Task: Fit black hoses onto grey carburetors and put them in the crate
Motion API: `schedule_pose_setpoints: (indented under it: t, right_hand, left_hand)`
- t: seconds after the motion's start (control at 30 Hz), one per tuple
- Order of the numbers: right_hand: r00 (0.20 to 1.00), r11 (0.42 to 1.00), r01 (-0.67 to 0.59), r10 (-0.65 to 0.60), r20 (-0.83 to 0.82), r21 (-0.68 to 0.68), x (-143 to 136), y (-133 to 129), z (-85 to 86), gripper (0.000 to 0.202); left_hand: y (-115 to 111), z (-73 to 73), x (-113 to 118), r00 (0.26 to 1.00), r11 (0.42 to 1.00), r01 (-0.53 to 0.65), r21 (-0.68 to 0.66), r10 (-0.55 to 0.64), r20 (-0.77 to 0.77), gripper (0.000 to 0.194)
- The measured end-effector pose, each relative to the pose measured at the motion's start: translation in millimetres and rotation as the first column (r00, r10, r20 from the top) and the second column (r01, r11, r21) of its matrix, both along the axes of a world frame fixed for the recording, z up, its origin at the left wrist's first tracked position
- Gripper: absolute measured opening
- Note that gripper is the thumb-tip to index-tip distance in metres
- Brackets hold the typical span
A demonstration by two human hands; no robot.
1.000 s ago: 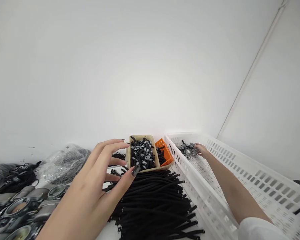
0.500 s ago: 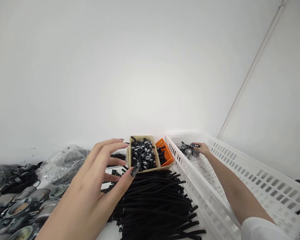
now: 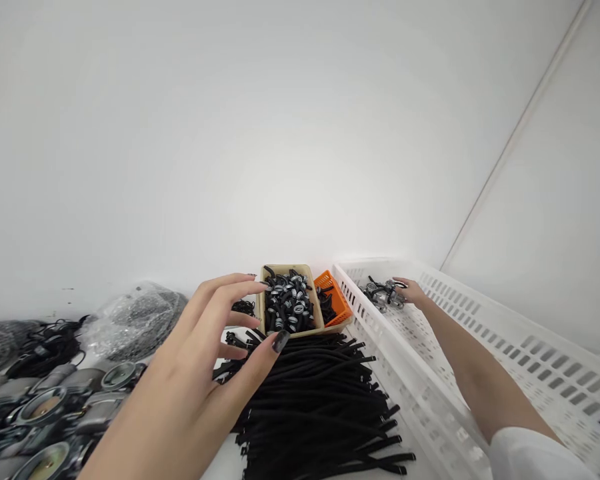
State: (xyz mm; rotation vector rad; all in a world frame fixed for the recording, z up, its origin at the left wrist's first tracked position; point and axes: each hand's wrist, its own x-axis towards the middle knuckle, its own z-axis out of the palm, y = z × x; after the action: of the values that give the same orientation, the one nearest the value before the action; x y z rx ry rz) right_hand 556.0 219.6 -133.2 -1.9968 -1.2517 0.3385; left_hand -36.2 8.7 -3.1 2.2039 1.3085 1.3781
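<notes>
My left hand (image 3: 205,360) hangs in the air above a bundle of black hoses (image 3: 315,407), its fingers spread and holding nothing. Over at the far end of a white perforated crate (image 3: 395,360), my right hand (image 3: 411,292) reaches in with its fingers round a metal carburetor (image 3: 396,293) at the edge of a small pile. Beside it in the pile lie other metal parts (image 3: 377,293) with black hoses. The carburetor is small in view, and my fingers partly cover it.
A beige bin (image 3: 289,300) of short black hoses with metal rings stands at the back, against an orange basket (image 3: 333,300) of black pieces. On the left lie several metal carburetors (image 3: 45,407), a clear bubble-wrap bag (image 3: 135,320) and black cables (image 3: 45,347).
The view has shifted slightly. My right hand stays at the crate's far end, the carburetor now lower against the pile and my fingers a little straighter. My left hand remains spread.
</notes>
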Motion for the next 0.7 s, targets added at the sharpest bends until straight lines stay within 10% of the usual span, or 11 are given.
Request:
schedule_pose_setpoints:
  t: [0.7]
  right_hand:
    - [0.989, 0.987, 0.110, -0.121, -0.087, -0.119, -6.8, 7.2, -6.2, 0.041]
  left_hand:
    - [-10.0, 10.5, 7.7, 0.996, 0.991, -0.084, -0.104, 0.085, 0.000, 0.049]
